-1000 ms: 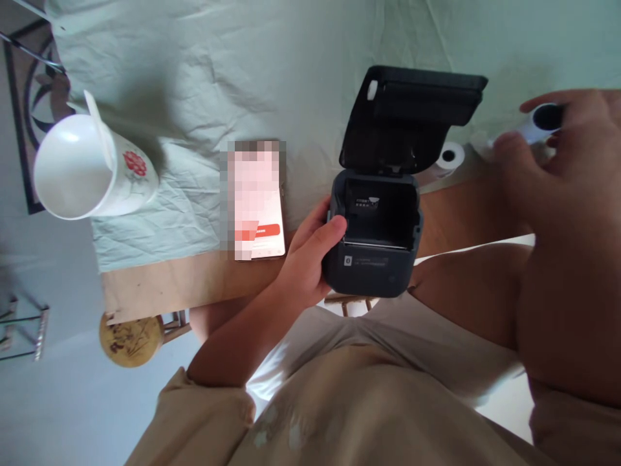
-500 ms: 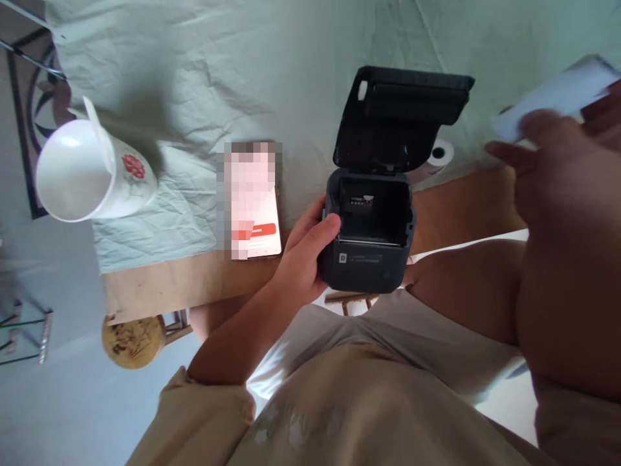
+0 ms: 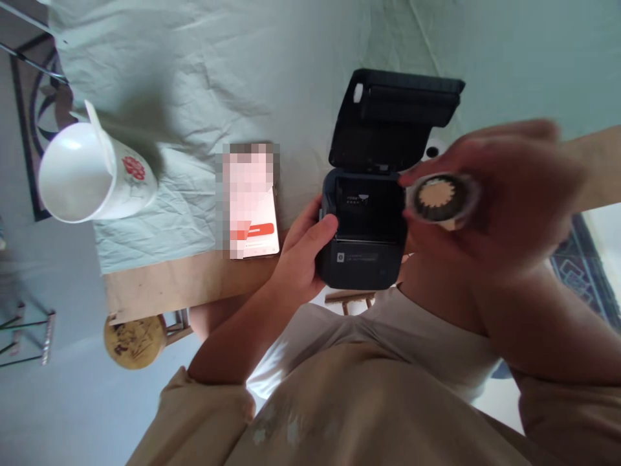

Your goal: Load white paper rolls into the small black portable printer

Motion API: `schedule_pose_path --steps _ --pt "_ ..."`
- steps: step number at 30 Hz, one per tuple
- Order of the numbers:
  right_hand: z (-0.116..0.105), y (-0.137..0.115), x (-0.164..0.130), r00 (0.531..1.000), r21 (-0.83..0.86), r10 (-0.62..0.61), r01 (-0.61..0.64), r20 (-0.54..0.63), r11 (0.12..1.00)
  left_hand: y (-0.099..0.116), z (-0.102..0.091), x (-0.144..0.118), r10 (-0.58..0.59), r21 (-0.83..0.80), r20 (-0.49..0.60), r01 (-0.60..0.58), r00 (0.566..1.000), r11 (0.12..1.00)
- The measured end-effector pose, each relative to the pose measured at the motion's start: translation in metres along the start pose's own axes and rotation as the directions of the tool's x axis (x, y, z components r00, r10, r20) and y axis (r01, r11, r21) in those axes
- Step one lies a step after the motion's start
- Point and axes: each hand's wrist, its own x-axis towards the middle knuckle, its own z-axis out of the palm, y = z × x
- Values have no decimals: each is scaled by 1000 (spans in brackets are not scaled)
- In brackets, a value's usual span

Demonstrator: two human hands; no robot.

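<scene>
Left hand (image 3: pixel 303 259) grips the near-left corner of the small dark printer (image 3: pixel 363 249) at the counter (image 3: pixel 165 285) edge, fingers wrapped on its side, lid (image 3: pixel 392 120) raised at 12 o'clock. Right hand (image 3: pixel 504 194), blurred, pinches a paper roll (image 3: pixel 440 197) just right of the open bay. Phone (image 3: pixel 252 200) lies at 9 o'clock of the printer; white cup (image 3: pixel 92 171) further left on the cloth (image 3: pixel 218 71).

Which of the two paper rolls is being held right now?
The paper roll in the right hand, held beside the open printer. The other roll rests on the cloth behind the printer's lid, mostly hidden.
</scene>
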Motion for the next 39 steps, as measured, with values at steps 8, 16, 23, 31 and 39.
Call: schedule_pose_path --steps 8,16,23,31,39 --pt "15 0 7 944 -136 -319 329 88 935 -5 1 0 65 -13 41 -64 997 998" --pt "7 -6 4 857 -36 -499 507 127 861 -6 -1 3 59 -20 61 -58 996 998" --pt "8 -8 2 784 5 -598 606 167 795 -2 -2 -2 86 0 48 -86 995 996" --pt "1 -10 0 997 86 -35 40 -62 995 -4 -8 -2 86 62 65 -90 994 994" --pt "7 0 -4 999 339 0 18 -52 941 -7 -16 3 80 54 119 -87 990 995"
